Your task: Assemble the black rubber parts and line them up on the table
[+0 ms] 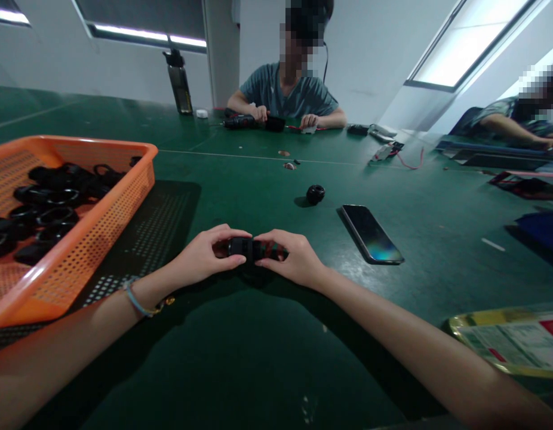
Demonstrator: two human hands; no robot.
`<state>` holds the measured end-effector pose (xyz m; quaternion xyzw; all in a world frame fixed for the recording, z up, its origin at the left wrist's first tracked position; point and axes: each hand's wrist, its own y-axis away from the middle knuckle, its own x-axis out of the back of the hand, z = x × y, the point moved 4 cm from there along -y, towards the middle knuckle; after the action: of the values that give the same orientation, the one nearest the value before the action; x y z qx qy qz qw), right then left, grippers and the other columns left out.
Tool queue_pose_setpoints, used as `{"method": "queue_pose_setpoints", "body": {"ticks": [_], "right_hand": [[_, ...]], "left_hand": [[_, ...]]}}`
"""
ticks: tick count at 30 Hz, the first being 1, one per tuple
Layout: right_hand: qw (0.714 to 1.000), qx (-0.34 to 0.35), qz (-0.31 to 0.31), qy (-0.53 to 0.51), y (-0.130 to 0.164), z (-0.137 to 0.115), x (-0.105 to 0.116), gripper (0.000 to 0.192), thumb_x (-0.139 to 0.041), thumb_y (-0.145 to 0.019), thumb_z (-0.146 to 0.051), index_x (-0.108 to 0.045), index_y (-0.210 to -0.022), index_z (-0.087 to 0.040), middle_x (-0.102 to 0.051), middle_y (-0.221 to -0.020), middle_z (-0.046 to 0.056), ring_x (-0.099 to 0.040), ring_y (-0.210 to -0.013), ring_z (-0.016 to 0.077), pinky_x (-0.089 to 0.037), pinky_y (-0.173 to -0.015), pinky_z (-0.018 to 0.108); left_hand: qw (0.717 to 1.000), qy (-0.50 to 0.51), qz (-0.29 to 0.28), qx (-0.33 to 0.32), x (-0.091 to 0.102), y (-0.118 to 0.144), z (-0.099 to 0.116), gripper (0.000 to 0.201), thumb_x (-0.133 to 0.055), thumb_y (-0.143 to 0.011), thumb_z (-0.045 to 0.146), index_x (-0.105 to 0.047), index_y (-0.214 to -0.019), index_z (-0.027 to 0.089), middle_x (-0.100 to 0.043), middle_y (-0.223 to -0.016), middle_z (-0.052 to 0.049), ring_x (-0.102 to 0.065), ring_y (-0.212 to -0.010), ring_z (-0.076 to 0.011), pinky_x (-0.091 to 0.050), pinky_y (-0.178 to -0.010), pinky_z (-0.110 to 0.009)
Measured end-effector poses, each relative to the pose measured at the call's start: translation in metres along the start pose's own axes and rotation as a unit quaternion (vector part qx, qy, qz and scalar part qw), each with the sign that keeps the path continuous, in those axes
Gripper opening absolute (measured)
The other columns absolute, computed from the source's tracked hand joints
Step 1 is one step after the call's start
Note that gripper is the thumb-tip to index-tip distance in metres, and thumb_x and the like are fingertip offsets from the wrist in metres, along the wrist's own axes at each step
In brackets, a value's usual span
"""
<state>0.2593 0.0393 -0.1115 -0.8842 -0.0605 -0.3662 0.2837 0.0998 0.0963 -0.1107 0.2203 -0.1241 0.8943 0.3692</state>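
My left hand [203,255] and my right hand [291,258] meet just above the green table [267,358], both pinching one small black part [246,248] between fingertips and thumbs. The part's shape is mostly hidden by my fingers. A similar black ring-shaped part [315,193] lies alone on the table farther away. An orange mesh basket [101,230] to my left holds several black rings [48,206].
A dark phone [370,233] lies right of my hands. A yellow-edged printed packet [513,343] sits at the near right. Across the table a seated person's hands [283,116] handle dark items; another person [522,122] sits far right. A bottle [179,83] stands at the back.
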Motion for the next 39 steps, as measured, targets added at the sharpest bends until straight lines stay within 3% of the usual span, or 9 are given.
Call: {"method": "queue_pose_setpoints", "body": {"ticks": [39], "right_hand": [[1.0, -0.016, -0.016, -0.012, -0.0003, -0.0011, -0.0001, 0.021, -0.065, -0.075, -0.023, -0.063, -0.095, -0.015, -0.068, -0.083, 0.004, -0.06, -0.063, 0.0107, -0.046, -0.055, 0.022]], "left_hand": [[1.0, -0.009, -0.003, -0.008, -0.001, 0.0007, 0.0009, 0.04, -0.063, -0.067, 0.039, -0.063, -0.101, 0.018, -0.051, -0.087, -0.001, -0.053, -0.069, -0.0137, -0.05, -0.064, -0.027]]}}
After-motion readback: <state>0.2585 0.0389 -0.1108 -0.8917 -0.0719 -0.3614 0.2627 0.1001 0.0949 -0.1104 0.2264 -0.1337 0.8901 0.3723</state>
